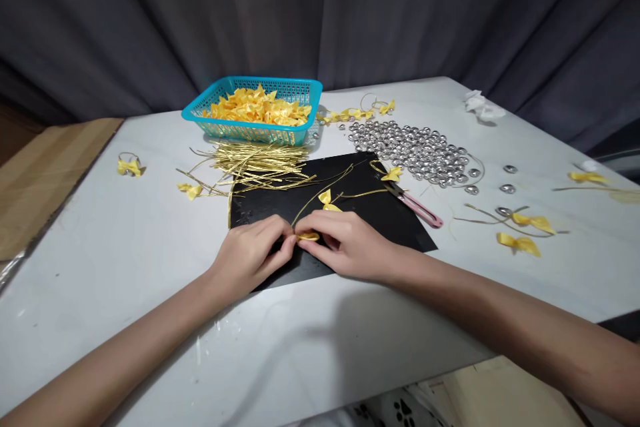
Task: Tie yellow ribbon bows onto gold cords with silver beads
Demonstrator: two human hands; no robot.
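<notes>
A yellow bow [309, 237] sits between the two hands, above the near half of the black sheet [395, 230], about midway along its near edge. Its long axis runs roughly side to side, its visible lobe pointing right, into the hollow between right thumb and forefinger. A gold wire [320, 195] rises from the pinch and slants away to the right, its end close to the sheet's far edge.

The left hand [253, 247] is clamped by thumb and forefinger at the bow's left end; the right hand [353, 243] pinches it from the other side, the fingertips of both hands meeting. The backs of both hands face up, fingers curled inward, the left forearm slanting in from the near left, the right from the near right over the table's edge.

Just beyond the right hand lies a second bow [326, 197]. A pink-handled cutter [423, 209] straddles the sheet's right edge, handle toward the near side. Wire strands [263, 159] overlap the far left corner; silver beads [410, 150] spread past the far right one. A blue basket [314, 85] of bows stands near the table's [150, 213] far edge.
</notes>
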